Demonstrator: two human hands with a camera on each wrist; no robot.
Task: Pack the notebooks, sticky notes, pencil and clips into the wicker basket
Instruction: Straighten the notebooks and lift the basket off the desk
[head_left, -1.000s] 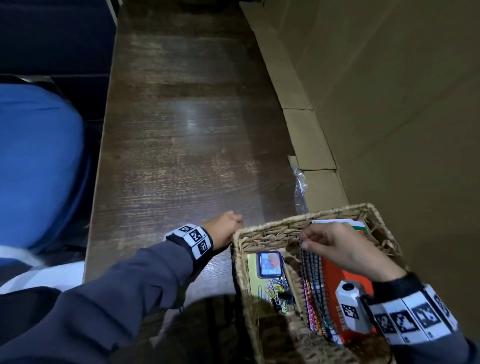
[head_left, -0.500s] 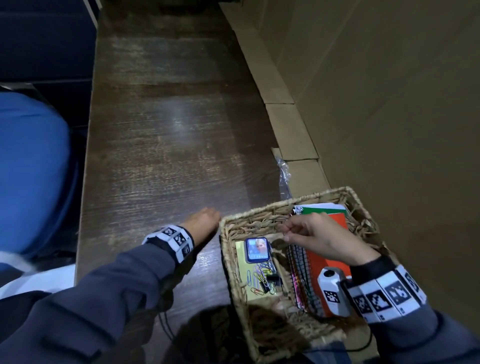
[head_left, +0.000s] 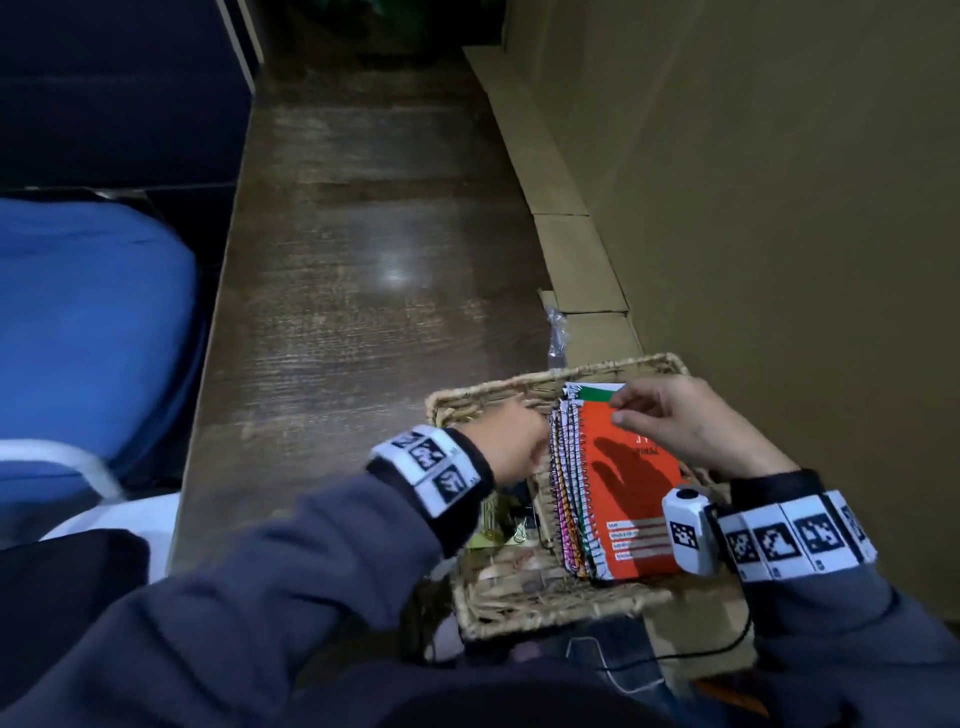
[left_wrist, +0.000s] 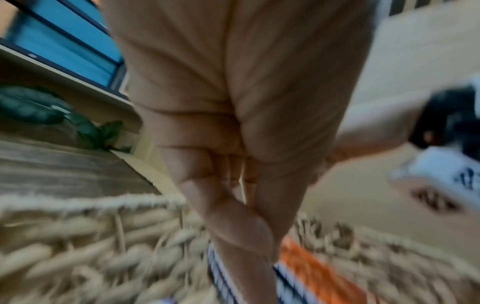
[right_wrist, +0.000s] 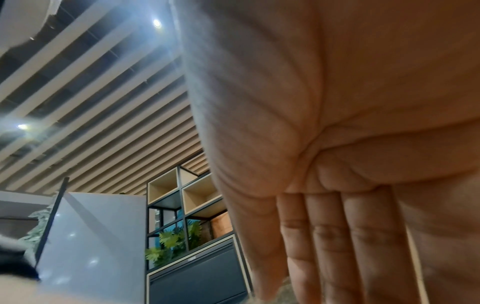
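The wicker basket (head_left: 483, 395) (left_wrist: 78, 236) sits at the near right of the table. Inside, a stack of spiral notebooks lies with an orange notebook (head_left: 634, 509) (left_wrist: 311, 267) on top and a green one (head_left: 597, 393) showing beneath. My left hand (head_left: 511, 441) (left_wrist: 246, 226) is in the basket, its straight fingers against the spiral bindings. My right hand (head_left: 623, 410) (right_wrist: 337, 236) pinches the orange notebook's far edge between thumb and forefinger. A yellow-green sticky-note pad (head_left: 491, 527) peeks out under my left wrist. My left arm hides the clips and pencil.
The dark wooden table (head_left: 363, 312) stretches away to the left of the basket. A cardboard wall (head_left: 779, 208) with flaps (head_left: 582, 260) runs along the right. Crumpled clear plastic (head_left: 556, 332) lies just behind the basket. A blue chair (head_left: 93, 312) stands off the left edge.
My left hand left the tabletop beside the basket and went inside, against the spirals. My right hand shifted from the spiral side to the orange cover's far edge.
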